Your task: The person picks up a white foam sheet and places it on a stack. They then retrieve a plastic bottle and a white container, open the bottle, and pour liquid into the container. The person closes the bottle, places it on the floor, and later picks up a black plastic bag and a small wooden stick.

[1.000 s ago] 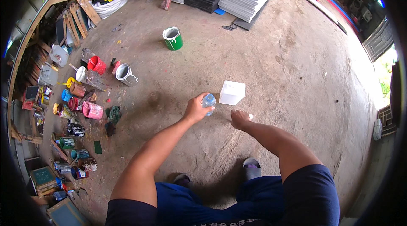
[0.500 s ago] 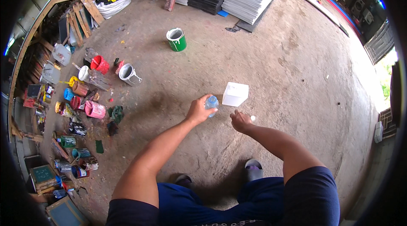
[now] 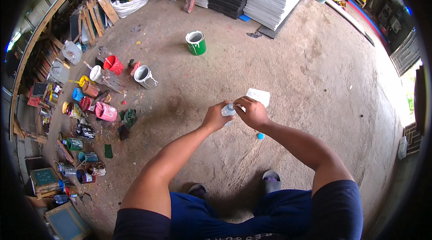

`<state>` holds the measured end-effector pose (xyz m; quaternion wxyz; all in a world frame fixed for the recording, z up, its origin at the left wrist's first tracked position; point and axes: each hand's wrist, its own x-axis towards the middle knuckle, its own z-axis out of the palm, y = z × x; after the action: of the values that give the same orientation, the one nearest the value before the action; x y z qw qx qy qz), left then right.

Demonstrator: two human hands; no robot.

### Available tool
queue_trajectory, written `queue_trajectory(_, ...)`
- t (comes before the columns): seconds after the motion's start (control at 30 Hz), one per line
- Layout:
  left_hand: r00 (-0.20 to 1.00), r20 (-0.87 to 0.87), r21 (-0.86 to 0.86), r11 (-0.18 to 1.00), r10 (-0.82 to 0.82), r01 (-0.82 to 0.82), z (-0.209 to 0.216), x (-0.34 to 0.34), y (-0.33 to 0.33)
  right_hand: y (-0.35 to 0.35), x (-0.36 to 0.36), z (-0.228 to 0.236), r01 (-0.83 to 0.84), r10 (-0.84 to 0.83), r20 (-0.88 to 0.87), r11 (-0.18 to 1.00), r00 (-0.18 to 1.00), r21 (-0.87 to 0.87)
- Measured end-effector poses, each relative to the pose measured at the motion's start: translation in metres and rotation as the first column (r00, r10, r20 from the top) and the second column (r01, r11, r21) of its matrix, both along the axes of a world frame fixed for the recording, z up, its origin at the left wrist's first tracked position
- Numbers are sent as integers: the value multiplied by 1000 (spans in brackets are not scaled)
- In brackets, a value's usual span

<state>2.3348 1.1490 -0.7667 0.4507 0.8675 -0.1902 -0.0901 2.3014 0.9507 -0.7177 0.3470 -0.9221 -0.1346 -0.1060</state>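
Clear plastic bottle [image 3: 227, 110], held slightly right of the centre of the frame, between the person's two hands. The left hand [image 3: 218, 116] is wrapped around the bottle's body from the left of the frame, thumb and fingers closed on it; the right hand [image 3: 253, 112] lies just to the right, its bent fingertips drawn in at the bottle's upper end. The two hands thus nearly meet at the neck; whether the right fingertips pinch some small part cannot be told at this scale. The bottle's long axis is foreshortened by the downward view: the neck end points toward the top of the frame and slightly right, toward the right fingers, while a bluish lower portion appears beneath the left hand; the exact tilt is unclear. The left hand bears the bottle's body, whereas the right is the nearer to its neck. Just beyond the right hand, toward the top of the frame, a translucent white container [image 3: 260, 95] stands partly hidden by it. A small round blue cap [image 3: 260, 136] rests on the concrete floor [image 3: 306, 105], below the right wrist.
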Motion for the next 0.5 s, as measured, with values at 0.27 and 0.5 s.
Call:
queue_trajectory(0.27,999,43,-68,998,6,-3,-9,-1,9,-38,23,10,187,-168,191,978,967,-88)
queue_trajectory(0.5,1000,-14,-56,998,-7,6,-10,-3,12,-66,23,-6,214,-173,206,956,963,-199)
